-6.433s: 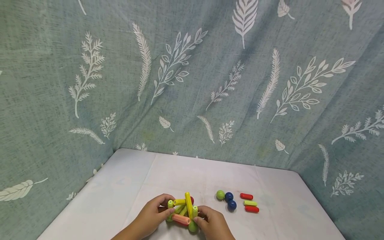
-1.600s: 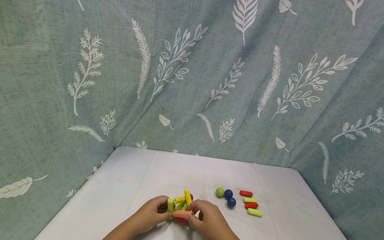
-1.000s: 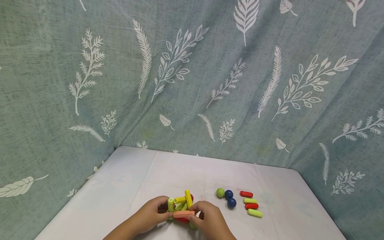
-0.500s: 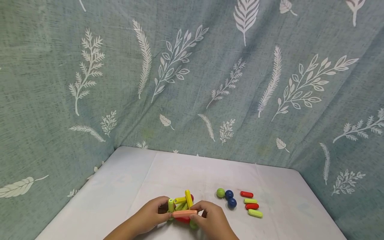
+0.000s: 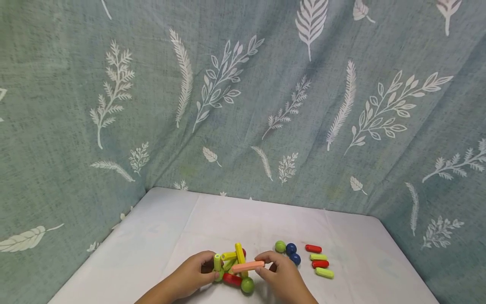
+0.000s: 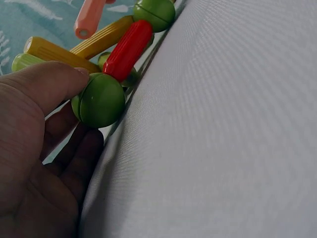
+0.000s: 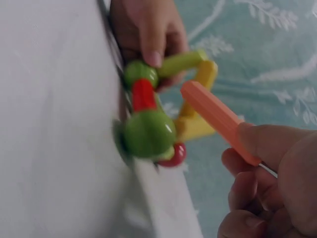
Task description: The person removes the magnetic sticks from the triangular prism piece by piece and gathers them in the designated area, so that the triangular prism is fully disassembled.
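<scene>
A toy frame of ribbed sticks and balls stands on the white table (image 5: 159, 236). My left hand (image 5: 191, 272) grips its near-left green ball (image 6: 105, 101), thumb on top, beside an upright lime stick (image 5: 217, 263). A red stick (image 5: 232, 279) joins that ball to the near-right green ball (image 5: 247, 286), which has no upright stick. Two yellow sticks (image 5: 228, 256) slant over the frame, and a dark red ball (image 7: 174, 154) shows at its far side. My right hand (image 5: 282, 274) pinches one end of a salmon-orange stick (image 7: 213, 116), held apart from the frame.
Right of the frame lie a loose green ball (image 5: 280, 246) and two blue balls (image 5: 295, 259). Farther right is a column of red sticks (image 5: 320, 264) and lime sticks (image 5: 324, 273). A leaf-patterned green cloth (image 5: 243, 126) hangs behind the table.
The salmon-orange stick has come off the frame's front and moved right in my right hand. The near-right upright lime stick is gone from its ball; one more lime stick lies in the right-hand column.
</scene>
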A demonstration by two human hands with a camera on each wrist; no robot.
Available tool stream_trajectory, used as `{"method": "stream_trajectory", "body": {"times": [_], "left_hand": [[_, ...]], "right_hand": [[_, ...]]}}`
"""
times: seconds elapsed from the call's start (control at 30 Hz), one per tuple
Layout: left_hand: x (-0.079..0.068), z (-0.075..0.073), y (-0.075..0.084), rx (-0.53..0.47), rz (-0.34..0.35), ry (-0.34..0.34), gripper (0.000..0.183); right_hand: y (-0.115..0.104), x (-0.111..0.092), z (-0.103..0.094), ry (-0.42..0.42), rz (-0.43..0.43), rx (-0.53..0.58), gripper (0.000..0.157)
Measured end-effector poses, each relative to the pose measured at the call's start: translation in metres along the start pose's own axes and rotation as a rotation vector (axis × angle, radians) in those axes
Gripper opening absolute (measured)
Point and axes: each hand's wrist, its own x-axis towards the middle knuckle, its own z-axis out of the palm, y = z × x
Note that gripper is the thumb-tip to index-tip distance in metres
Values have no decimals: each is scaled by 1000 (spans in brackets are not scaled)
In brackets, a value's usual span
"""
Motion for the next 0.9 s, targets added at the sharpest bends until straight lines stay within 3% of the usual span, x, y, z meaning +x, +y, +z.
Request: {"method": "stream_trajectory", "body": {"times": [0.4,0.73,0.9], "left_hand": [[2,0,-3,-9,3,1,21],[2,1,-3,-9,-8,2,21],[3,0,0,7,-18,2,22]], "right_hand": [[31,9,-42,140,100,49,28],[60,10,-75,284,186,14,22],[74,10,-96,307,236,63,26]]}}
